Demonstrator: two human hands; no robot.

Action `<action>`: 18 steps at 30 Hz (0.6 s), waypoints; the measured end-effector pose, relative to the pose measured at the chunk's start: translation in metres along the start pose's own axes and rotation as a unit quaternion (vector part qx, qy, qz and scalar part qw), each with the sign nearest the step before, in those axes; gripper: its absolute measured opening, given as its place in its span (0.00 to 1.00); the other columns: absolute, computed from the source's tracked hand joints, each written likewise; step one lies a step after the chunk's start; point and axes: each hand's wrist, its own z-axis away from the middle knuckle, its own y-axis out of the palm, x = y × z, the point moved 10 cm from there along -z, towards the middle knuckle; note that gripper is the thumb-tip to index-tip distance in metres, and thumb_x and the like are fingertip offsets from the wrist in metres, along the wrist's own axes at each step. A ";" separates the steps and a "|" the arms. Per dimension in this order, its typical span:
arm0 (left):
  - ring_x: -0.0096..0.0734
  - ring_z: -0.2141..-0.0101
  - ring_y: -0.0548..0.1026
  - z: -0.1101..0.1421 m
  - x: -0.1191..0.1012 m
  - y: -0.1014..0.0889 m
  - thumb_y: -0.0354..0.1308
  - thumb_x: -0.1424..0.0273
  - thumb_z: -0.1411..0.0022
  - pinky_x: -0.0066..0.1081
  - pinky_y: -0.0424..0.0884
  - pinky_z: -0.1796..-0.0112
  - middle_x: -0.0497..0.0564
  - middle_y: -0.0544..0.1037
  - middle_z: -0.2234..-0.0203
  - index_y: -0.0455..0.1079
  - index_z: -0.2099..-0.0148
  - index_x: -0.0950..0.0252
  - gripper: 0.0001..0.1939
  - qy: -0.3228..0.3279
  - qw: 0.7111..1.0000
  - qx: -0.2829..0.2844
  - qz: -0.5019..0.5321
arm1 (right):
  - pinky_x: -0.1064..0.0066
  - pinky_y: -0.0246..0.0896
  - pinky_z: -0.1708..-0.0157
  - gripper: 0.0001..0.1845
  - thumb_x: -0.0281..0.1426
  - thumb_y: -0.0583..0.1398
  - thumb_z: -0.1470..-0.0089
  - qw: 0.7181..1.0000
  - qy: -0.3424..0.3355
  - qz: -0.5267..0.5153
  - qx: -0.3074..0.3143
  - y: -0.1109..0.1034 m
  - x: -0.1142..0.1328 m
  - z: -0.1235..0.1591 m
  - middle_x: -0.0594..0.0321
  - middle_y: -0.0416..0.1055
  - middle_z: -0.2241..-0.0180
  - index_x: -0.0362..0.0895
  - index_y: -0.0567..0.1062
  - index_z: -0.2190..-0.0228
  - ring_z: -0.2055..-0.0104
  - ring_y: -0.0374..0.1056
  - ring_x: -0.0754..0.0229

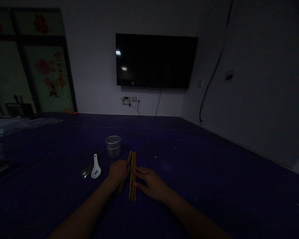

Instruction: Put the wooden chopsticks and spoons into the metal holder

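Several wooden chopsticks (133, 179) lie side by side on the dark blue surface, pointing away from me. My left hand (119, 171) is closed over a slanted few chopsticks (121, 186) just left of that bundle; its fingertips are partly hidden. Against the bundle's right side rests my right hand (151, 183), fingers and thumb apart, touching but not gripping. Left of my left hand lies a white ceramic spoon (96, 169) with a blue mark on its bowl. A metal spoon (87, 170) is partly behind it. Beyond them stands a silver metal cup (113, 147) with small holes near its base.
The blue surface (201, 186) reaches to the walls, with small white scraps on it. Clear plastic wrapping (27, 124) lies at the far left. A television (156, 61) hangs on the back wall, and a black cable (211, 78) runs down the right wall. The room is dim.
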 end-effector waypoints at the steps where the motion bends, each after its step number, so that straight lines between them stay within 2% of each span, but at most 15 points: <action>1: 0.42 0.59 0.77 0.000 0.000 0.000 0.45 0.65 0.37 0.32 0.70 0.61 0.60 0.79 0.62 0.73 0.58 0.68 0.18 0.000 1.000 0.000 0.001 | 0.54 0.53 0.43 0.26 0.40 0.55 0.43 1.000 0.004 0.002 0.000 0.000 -0.001 0.000 0.52 0.61 0.42 0.44 0.66 0.45 0.41 0.57 0.48; 4: 0.41 0.59 0.77 0.000 0.001 0.000 0.45 0.65 0.37 0.32 0.70 0.61 0.60 0.79 0.62 0.73 0.57 0.69 0.18 -0.004 1.000 -0.001 0.001 | 0.54 0.53 0.43 0.26 0.40 0.56 0.43 1.000 0.011 0.004 -0.002 0.000 -0.003 0.000 0.50 0.61 0.42 0.43 0.67 0.46 0.41 0.57 0.48; 10: 0.38 0.60 0.77 0.001 0.002 0.000 0.45 0.64 0.36 0.30 0.68 0.62 0.59 0.79 0.63 0.73 0.57 0.67 0.18 -0.007 1.000 -0.002 0.018 | 0.56 0.54 0.43 0.24 0.39 0.55 0.43 1.000 -0.011 0.001 0.000 -0.002 0.002 -0.001 0.53 0.62 0.42 0.44 0.68 0.47 0.42 0.59 0.50; 13: 0.37 0.61 0.77 0.002 -0.003 -0.001 0.43 0.62 0.35 0.28 0.67 0.63 0.58 0.79 0.64 0.73 0.59 0.67 0.20 0.008 0.999 -0.012 0.036 | 0.57 0.55 0.44 0.23 0.38 0.55 0.43 1.000 -0.009 0.002 -0.010 -0.003 0.002 0.000 0.52 0.64 0.43 0.43 0.69 0.47 0.43 0.60 0.49; 18: 0.36 0.64 0.77 0.008 -0.021 -0.001 0.42 0.62 0.35 0.28 0.66 0.66 0.58 0.79 0.65 0.74 0.61 0.66 0.20 0.039 0.996 -0.026 0.071 | 0.60 0.57 0.46 0.20 0.36 0.56 0.44 0.999 0.006 -0.008 -0.036 -0.005 -0.001 -0.001 0.56 0.69 0.48 0.46 0.72 0.50 0.45 0.63 0.52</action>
